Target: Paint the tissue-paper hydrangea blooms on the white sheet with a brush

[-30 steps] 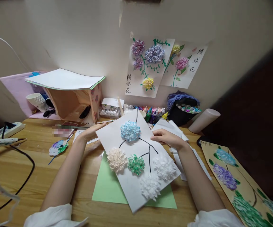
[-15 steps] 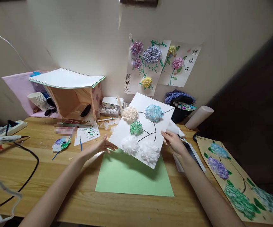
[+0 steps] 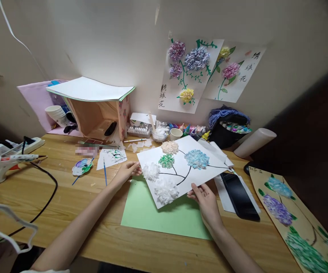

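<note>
A white sheet with puffy paper flowers (image 3: 187, 150) is tilted above a green sheet of paper (image 3: 164, 223). Its flowers are cream, green, blue and white, joined by black drawn stems. At the left edge of the flower picture, beside a white bloom, my left hand (image 3: 127, 171) has its fingers closed. My right hand (image 3: 206, 203) pinches the lower right edge, thumb on top and fingers underneath. The picture hides part of the green sheet.
A glue gun (image 3: 7, 163) with a black cable lies at the left. A paint palette (image 3: 82, 167) and brush (image 3: 105, 172) are nearby. At the right are a black phone (image 3: 242, 197) and another flower picture (image 3: 291, 212). A paper cup (image 3: 176, 134) stands behind.
The flower picture has turned clockwise and tipped flatter. My left hand, spread beside it before, now closes at its left edge. My right hand has shifted down along the edge. The camera view has shifted.
</note>
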A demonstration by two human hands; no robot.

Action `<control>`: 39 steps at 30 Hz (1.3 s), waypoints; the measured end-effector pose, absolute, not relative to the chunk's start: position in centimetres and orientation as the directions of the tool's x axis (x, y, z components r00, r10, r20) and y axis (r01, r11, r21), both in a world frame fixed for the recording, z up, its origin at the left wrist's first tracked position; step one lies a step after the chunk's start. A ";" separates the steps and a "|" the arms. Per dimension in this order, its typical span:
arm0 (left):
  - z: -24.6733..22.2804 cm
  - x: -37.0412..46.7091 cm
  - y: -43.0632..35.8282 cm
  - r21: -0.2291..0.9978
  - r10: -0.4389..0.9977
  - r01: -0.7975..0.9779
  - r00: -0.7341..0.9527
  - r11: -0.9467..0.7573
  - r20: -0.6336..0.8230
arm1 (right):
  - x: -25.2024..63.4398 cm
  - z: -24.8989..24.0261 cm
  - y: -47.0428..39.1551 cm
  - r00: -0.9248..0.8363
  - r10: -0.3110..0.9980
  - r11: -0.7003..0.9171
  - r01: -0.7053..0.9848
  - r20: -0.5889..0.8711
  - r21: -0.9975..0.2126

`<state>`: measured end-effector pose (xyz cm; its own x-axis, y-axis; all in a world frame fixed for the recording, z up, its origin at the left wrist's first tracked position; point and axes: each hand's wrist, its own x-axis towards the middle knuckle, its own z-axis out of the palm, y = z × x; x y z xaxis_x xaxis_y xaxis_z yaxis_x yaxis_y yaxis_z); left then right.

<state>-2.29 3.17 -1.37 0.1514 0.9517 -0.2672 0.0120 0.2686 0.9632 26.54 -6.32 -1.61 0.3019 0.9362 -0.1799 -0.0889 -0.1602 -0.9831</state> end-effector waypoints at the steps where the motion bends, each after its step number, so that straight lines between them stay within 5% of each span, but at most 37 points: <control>1: -1.3 -2.3 3.3 0.963 0.954 0.024 0.133 0.268 -0.269 | 26.2 -1.8 -6.7 0.301 0.933 -0.171 -0.104 -0.195 -0.980; 14: -0.9 -3.2 5.2 0.961 0.972 0.148 -0.025 0.235 -0.234 | 23.1 -2.4 -8.2 0.144 0.888 -0.387 -0.281 -0.437 -0.878; 25: -0.8 -4.6 5.5 0.950 0.988 0.281 -0.098 0.139 -0.116 | 21.7 -0.9 -6.5 -0.047 0.832 -0.543 -0.265 -0.552 -0.797; 29: 0.8 -7.6 1.7 0.912 0.986 0.404 -0.169 0.065 0.005 | 22.5 -1.1 -7.0 -0.268 0.771 -0.616 -0.080 -0.578 -0.784; 31: 1.4 -10.1 -0.5 0.798 0.960 0.602 -0.237 0.026 0.147 | 22.8 -1.3 -7.2 -0.453 0.662 -0.638 0.079 -0.598 -0.766; 35: 0.9 -15.5 -3.3 0.577 0.802 0.780 -0.496 0.243 0.333 | 21.1 -0.5 -6.0 -0.583 0.579 -0.530 0.262 -0.570 -0.807; 39: -1.0 -18.9 -3.3 0.471 0.811 0.793 -0.535 0.386 0.238 | 16.1 2.5 -4.2 -0.608 0.631 -0.299 0.383 -0.482 -0.874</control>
<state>-18.90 -3.26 -1.04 -0.5354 0.8105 0.2375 0.7933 0.3860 0.4709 16.07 -4.25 2.47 -0.6082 0.6306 -0.4821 0.3833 -0.2986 -0.8740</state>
